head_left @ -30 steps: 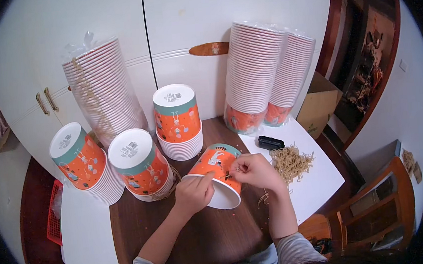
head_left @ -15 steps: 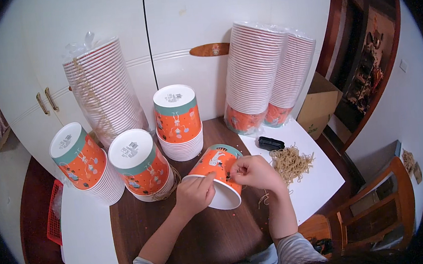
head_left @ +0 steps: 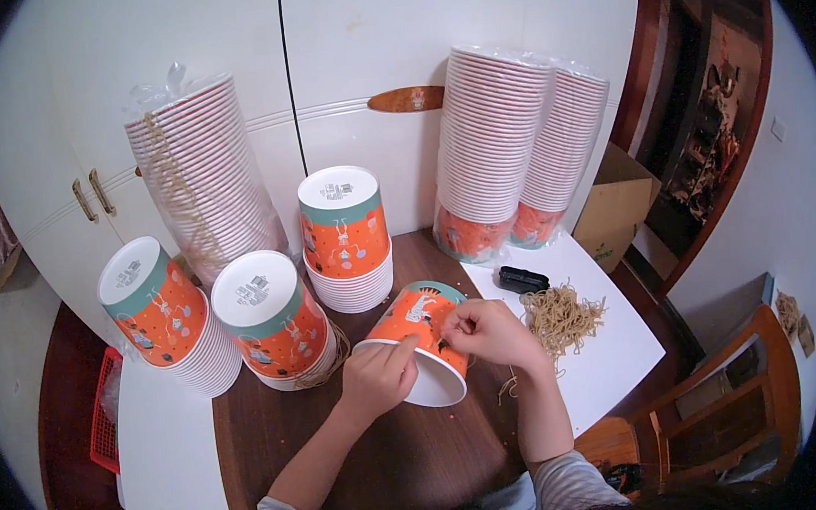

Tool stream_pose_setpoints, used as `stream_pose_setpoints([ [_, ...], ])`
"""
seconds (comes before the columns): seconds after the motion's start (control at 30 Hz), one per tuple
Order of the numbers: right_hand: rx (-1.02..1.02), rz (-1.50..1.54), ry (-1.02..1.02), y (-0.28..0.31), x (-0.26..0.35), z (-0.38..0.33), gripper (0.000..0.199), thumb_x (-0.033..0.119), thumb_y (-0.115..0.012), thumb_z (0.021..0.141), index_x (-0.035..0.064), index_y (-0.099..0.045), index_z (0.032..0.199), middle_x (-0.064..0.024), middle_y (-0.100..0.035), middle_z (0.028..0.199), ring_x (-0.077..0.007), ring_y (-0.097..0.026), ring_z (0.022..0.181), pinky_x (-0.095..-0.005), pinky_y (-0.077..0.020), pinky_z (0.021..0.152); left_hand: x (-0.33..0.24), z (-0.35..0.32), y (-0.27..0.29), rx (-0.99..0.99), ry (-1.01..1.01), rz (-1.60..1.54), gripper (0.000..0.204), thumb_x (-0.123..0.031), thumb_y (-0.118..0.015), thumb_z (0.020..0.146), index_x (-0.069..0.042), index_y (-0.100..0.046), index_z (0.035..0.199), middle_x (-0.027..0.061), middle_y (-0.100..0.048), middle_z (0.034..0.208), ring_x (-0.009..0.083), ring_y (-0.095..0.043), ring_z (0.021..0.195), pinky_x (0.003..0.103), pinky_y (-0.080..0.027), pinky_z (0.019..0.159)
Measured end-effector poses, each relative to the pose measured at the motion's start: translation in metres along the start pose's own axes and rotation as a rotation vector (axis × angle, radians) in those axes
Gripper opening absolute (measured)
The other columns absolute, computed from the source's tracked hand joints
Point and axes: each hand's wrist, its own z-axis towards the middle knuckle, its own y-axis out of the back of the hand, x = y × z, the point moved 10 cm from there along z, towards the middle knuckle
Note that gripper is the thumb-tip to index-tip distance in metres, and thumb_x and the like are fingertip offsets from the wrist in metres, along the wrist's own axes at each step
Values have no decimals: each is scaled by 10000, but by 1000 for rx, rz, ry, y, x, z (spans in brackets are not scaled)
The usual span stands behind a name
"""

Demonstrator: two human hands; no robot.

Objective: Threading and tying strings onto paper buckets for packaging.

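An orange paper bucket (head_left: pixel 396 319) with a green band at its base lies tilted on its side on the brown table, its white mouth toward me. My left hand (head_left: pixel 379 374) is closed on the bucket's rim, with the index finger pressed against the orange wall. At the bucket's right side, the fingers of my right hand (head_left: pixel 489 333) pinch together close to a small dark spot on the wall. Whatever lies between those fingertips is too small to make out. Just right of that hand lies a tangled heap of tan cord (head_left: pixel 566 319).
Upside-down bucket stacks stand at the left (head_left: pixel 171 317), nearer me (head_left: pixel 274 323) and mid-table (head_left: pixel 344 231). Tall plastic-wrapped stacks rise at the back left (head_left: pixel 205 175) and back right (head_left: pixel 494 133). A black object (head_left: pixel 523 278) lies by the cord; a wooden chair (head_left: pixel 718 413) stands right.
Both hands stay at the bucket in nearly the same grip. The right hand has shifted very slightly; the whole view has moved a touch.
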Motion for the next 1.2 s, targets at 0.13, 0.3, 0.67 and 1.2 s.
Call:
stream_pose_setpoints([
  [0.13,-8,-16,-5,-2,-1,1,119,125,-615,675,14,-604,715,-80,-550,572,-174,-537,509,-288,-427,506,-1,0,0,1,3,6,281,-59,-605,649,-50,-591,929,28,-521,572,160,-534,503,284,-420,471],
  [0.3,7,9,-17,-4,1,0,104,86,-635,708,-8,-591,720,-30,-502,568,-72,-447,532,-229,-382,493,1,0,0,4,17,-7,285,-64,-613,647,-51,-590,930,30,-529,581,162,-539,508,283,-423,475],
  [0.67,-81,-144,-6,4,9,-2,121,130,-613,650,21,-588,697,-116,-583,670,-258,-588,630,-340,-463,591,7,-4,-7,23,137,-177,302,-97,-647,667,-47,-578,957,78,-608,690,198,-605,595,297,-471,524],
  [1.2,22,-138,25,-17,9,2,114,142,-612,671,33,-582,689,-105,-575,638,-247,-583,617,-337,-459,575,39,-33,-45,-24,603,-808,304,-7,-641,716,8,-539,1002,94,-642,788,135,-634,721,243,-501,629],
])
